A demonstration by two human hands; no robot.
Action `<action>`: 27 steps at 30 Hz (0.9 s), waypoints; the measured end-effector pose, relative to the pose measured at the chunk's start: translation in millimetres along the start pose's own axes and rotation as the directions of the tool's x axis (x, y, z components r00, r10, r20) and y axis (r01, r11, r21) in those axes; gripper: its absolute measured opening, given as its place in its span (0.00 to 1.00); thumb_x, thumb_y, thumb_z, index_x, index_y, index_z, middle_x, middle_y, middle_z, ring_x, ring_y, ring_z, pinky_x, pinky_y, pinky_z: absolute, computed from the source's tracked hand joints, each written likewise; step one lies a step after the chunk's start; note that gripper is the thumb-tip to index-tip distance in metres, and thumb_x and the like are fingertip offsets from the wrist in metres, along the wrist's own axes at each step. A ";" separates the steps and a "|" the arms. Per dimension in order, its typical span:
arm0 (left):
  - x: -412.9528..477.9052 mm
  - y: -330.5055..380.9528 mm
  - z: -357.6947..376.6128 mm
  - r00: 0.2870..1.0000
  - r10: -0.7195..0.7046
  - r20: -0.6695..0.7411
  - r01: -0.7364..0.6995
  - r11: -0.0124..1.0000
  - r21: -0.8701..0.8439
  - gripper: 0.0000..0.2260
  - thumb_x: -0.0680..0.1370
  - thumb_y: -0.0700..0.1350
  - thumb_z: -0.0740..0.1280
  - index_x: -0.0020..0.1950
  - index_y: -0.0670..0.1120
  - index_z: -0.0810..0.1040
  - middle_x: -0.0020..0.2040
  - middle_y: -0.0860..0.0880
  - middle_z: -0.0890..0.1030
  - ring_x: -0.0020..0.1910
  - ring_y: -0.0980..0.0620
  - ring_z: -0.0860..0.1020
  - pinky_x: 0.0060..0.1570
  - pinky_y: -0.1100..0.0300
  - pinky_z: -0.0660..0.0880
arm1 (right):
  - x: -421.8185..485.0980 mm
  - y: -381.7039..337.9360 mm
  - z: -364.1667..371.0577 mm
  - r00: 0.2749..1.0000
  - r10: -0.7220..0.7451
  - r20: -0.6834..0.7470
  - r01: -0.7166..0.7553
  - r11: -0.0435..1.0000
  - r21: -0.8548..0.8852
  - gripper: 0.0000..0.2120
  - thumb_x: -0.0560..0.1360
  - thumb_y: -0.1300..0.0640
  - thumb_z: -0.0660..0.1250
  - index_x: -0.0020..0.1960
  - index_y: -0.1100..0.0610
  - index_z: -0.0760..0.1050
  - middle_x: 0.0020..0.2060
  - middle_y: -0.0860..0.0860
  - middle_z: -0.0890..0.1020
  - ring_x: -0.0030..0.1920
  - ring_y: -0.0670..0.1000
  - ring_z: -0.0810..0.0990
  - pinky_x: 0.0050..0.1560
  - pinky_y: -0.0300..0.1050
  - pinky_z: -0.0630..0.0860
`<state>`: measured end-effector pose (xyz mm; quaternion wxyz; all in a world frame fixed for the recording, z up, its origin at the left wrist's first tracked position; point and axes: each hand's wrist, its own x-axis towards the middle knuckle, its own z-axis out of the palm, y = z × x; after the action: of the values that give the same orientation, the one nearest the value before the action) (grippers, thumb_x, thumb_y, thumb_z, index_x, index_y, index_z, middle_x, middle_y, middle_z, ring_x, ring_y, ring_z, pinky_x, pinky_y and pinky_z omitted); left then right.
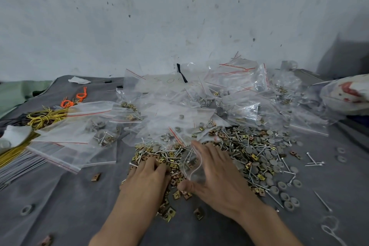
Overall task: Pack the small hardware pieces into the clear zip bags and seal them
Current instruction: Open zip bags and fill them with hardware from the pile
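Observation:
A heap of small hardware (pixel 253 158) lies on the grey cloth: brass clips, silver nails and grey round caps. My left hand (pixel 147 177) rests palm down on the heap's left part, fingers curled among the brass clips. My right hand (pixel 217 175) holds a small clear zip bag (pixel 192 166) between thumb and fingers, just right of the left hand. The bag looks open and holds a few pieces. Behind the heap is a pile of clear zip bags (pixel 199 102) with red seal lines, many filled.
More zip bags (pixel 75 136) lie at the left. Yellow wire ties (pixel 46 118) and orange ties (pixel 73 102) sit beyond them. Loose caps (pixel 287 199) and nails (pixel 313 162) scatter to the right. A white bag (pixel 347 94) lies at the far right. The wall (pixel 179 16) rises right behind.

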<state>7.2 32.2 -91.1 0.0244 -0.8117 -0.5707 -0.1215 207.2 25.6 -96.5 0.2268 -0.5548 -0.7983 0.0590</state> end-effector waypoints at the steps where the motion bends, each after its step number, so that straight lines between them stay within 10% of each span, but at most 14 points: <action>1: 0.2 0.3 0.2 1.000 -0.003 -0.003 0.003 1.000 -0.004 0.14 0.84 0.56 0.52 0.65 0.57 0.71 0.59 0.56 0.68 0.63 0.54 0.69 0.61 0.60 0.67 | 0.1 0.1 0.0 1.000 0.005 0.008 -0.005 1.000 0.005 0.54 0.64 0.16 0.40 0.81 0.47 0.44 0.71 0.42 0.61 0.69 0.42 0.59 0.71 0.40 0.53; 9: 4.8 -5.9 2.7 0.980 -0.149 -0.128 0.080 0.896 -0.436 0.03 0.81 0.50 0.63 0.52 0.54 0.76 0.51 0.58 0.73 0.53 0.55 0.75 0.51 0.58 0.72 | 0.3 1.0 0.3 0.998 0.003 0.071 -0.007 0.998 0.056 0.52 0.66 0.16 0.44 0.80 0.44 0.37 0.72 0.41 0.57 0.69 0.43 0.62 0.65 0.36 0.57; 17: 5.5 -17.6 -2.2 0.939 -0.326 -0.110 0.194 0.765 -0.615 0.04 0.80 0.51 0.66 0.46 0.58 0.78 0.41 0.61 0.82 0.45 0.60 0.79 0.45 0.58 0.74 | 1.6 2.8 3.4 0.986 -0.018 0.167 0.009 0.998 0.055 0.45 0.72 0.23 0.44 0.77 0.41 0.27 0.79 0.38 0.39 0.73 0.33 0.36 0.74 0.35 0.40; 27: 6.3 -17.0 -12.7 0.912 -0.402 -0.079 0.147 0.500 -0.854 0.07 0.81 0.46 0.66 0.46 0.52 0.82 0.35 0.56 0.81 0.34 0.63 0.76 0.37 0.71 0.71 | 1.9 3.1 6.8 0.987 -0.057 0.151 0.045 0.996 0.081 0.35 0.79 0.28 0.43 0.73 0.36 0.23 0.79 0.40 0.50 0.69 0.30 0.46 0.73 0.36 0.45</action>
<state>-8.8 41.6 -79.0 -0.3060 -0.5979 -0.5576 -0.4878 206.5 29.6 -103.0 0.1874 -0.5186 -0.8246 0.1266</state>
